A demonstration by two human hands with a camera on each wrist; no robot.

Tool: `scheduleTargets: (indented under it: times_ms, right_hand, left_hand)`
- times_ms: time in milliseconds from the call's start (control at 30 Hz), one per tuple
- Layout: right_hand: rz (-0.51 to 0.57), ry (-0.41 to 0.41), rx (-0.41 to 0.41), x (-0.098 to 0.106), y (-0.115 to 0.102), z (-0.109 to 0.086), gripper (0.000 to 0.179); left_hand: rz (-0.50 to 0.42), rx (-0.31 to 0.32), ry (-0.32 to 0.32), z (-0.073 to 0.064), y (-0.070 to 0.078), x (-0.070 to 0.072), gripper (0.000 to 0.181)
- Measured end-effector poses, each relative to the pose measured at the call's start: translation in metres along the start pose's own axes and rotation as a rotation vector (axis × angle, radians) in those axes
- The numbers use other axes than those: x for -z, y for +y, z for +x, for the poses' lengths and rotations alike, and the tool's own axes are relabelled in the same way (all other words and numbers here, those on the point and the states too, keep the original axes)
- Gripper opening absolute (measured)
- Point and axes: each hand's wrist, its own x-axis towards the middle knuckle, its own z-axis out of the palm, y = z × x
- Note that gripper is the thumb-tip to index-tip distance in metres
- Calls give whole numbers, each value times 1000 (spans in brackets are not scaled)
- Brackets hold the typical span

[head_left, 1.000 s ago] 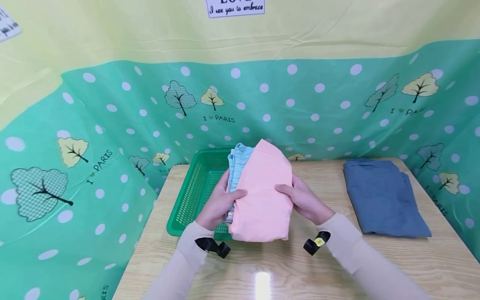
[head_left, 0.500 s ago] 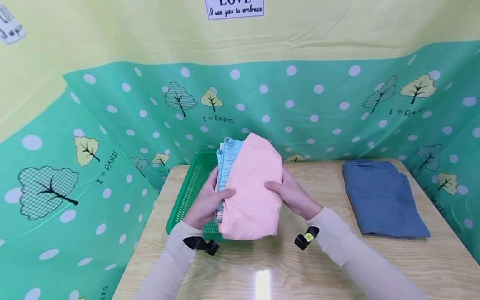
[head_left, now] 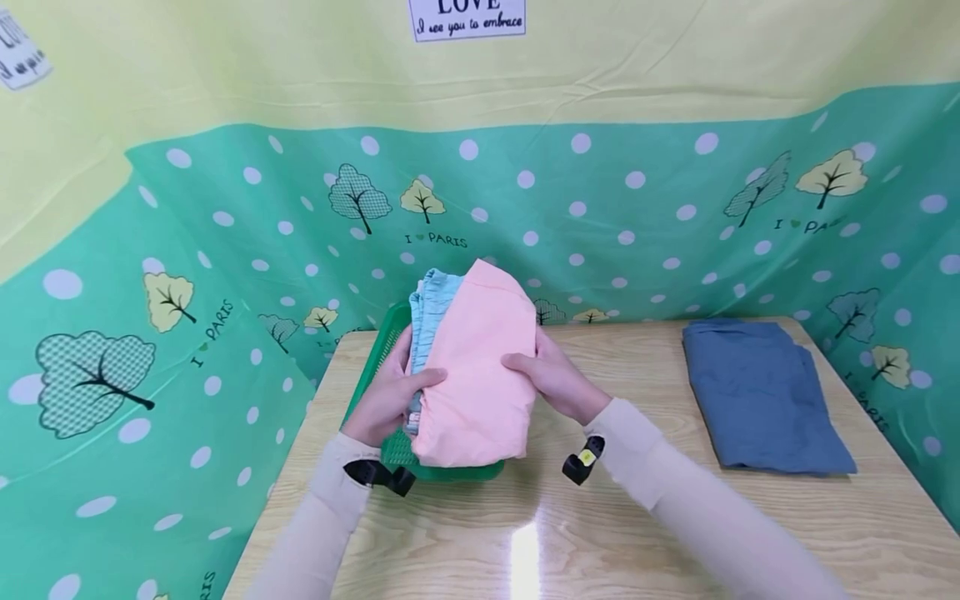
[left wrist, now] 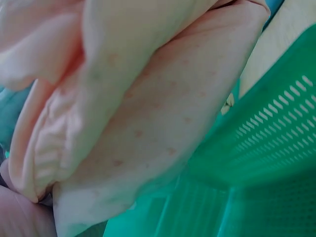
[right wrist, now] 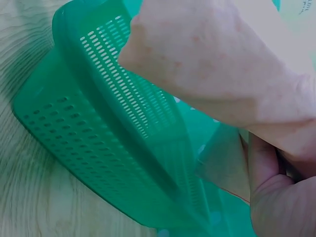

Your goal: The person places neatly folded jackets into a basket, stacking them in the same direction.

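Pink garment: folded pink garment (head_left: 480, 367) on the front of the bundle, held up over the basket; not set down.
Light blue garment: light blue garment (head_left: 433, 308) with a gathered edge, behind the pink one and showing along its left side – same bundle.
Left hand: left hand (head_left: 386, 396) grips the bundle's left edge, thumb on the pink front, fingers mostly hidden behind.
Right hand: right hand (head_left: 562, 383) pinches the right edge, thumb on the pink front, fingers behind.
Basket: green basket (right wrist: 113, 163) on the tabletop (head_left: 622, 533), below the bundle and partly covered by it; cannot tell whether cloth touches the rim.
Dark blue garment: dark blue garment (head_left: 765, 400) lies flat and folded on the right of the tabletop, well apart from the basket, no hand on it.
Done: bundle folded and lifted, dark blue piece folded – judging by how they lie.
Left: bundle probably needs setting down; dark blue piece maybe needs handling too, unclear.
Progress: partway, by guess.
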Motion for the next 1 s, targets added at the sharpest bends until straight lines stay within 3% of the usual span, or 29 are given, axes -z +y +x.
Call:
scheduleTargets:
  times_ms: [433, 667, 1000]
  right_hand:
    - [-5, 5, -38, -19, 19, 25, 69]
    - [-8, 5, -51, -28, 27, 35, 75]
    - [-22, -4, -75, -32, 38, 47, 79]
  left_hand:
    - [-38, 19, -26, 7, -17, 34, 96]
    - [9, 52, -22, 12, -27, 53, 101]
    - [-47, 68, -113, 16, -32, 68, 94]
